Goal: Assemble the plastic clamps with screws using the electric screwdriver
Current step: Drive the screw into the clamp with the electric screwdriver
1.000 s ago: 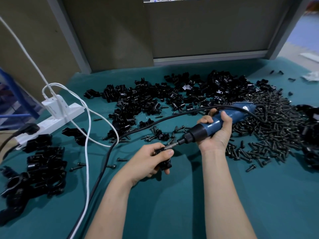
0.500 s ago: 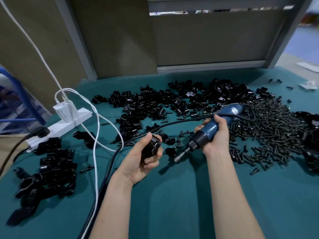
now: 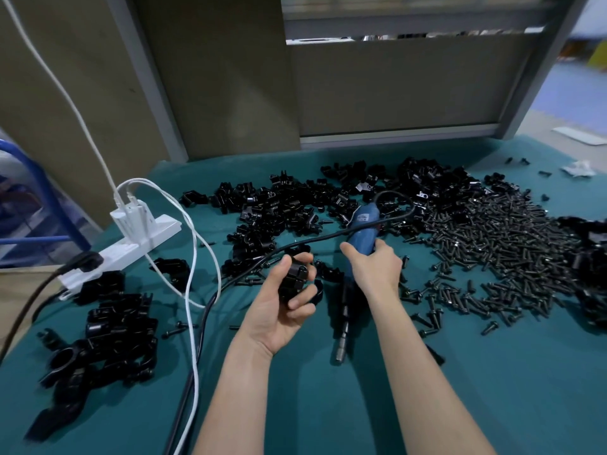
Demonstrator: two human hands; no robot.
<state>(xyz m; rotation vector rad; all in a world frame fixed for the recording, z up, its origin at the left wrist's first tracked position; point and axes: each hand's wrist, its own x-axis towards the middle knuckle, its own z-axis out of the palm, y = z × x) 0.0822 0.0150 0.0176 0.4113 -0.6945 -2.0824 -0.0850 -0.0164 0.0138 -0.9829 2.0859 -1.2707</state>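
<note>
My left hand (image 3: 282,310) holds a black plastic clamp (image 3: 293,280) in its curled fingers, palm turned up, over the middle of the green table (image 3: 492,389). My right hand (image 3: 374,267) grips the blue electric screwdriver (image 3: 363,229), whose metal bit (image 3: 342,339) points toward me and lies low over the cloth. A wide heap of loose black clamp parts (image 3: 295,205) lies behind my hands. Black screws (image 3: 499,244) are spread in a big pile to the right.
A pile of black clamps (image 3: 108,326) sits at the left. A white power strip (image 3: 131,244) with a charger, white cables (image 3: 193,290) and the black tool cord (image 3: 210,303) cross the left half. Grey partition panels stand along the table's far edge.
The bit has come off the clamp and the screwdriver has swung round, its bit now pointing toward me near the cloth. My left hand turned palm up, lifting the clamp.
</note>
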